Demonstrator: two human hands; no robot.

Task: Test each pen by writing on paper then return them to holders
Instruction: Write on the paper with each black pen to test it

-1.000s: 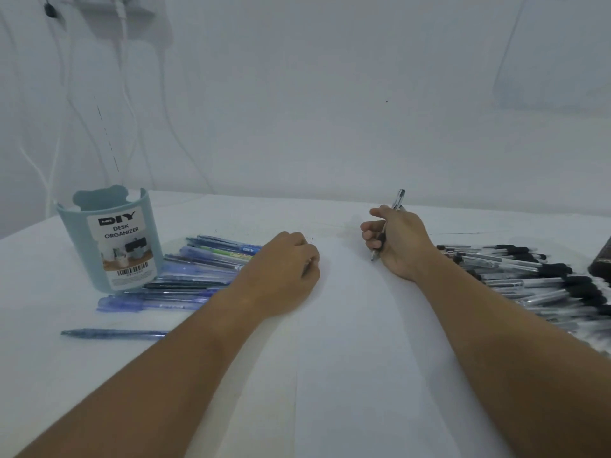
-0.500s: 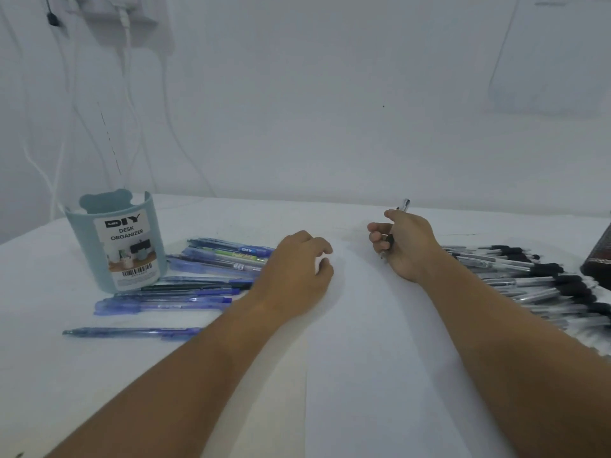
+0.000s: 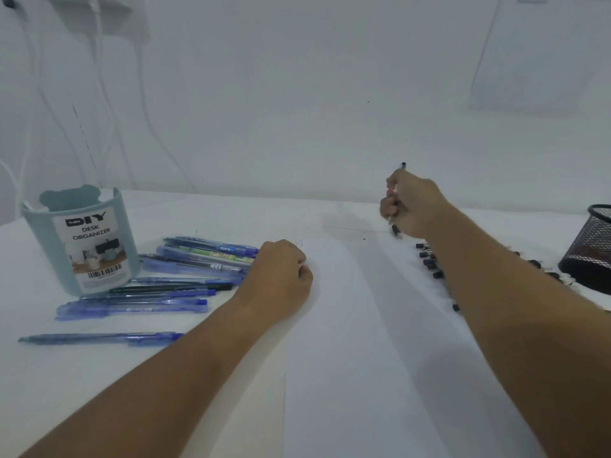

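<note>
Since before, our right hand [image 3: 410, 203] lifted, gripping the pen [image 3: 396, 230] upright; mesh holder [image 3: 591, 246] lies right; left hand [image 3: 281, 276] curled on paper [image 3: 363, 358].

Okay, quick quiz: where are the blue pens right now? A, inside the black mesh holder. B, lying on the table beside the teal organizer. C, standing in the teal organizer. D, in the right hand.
B: the blue pens lie flat on the table just right of the teal organizer, next to the left hand.
</note>
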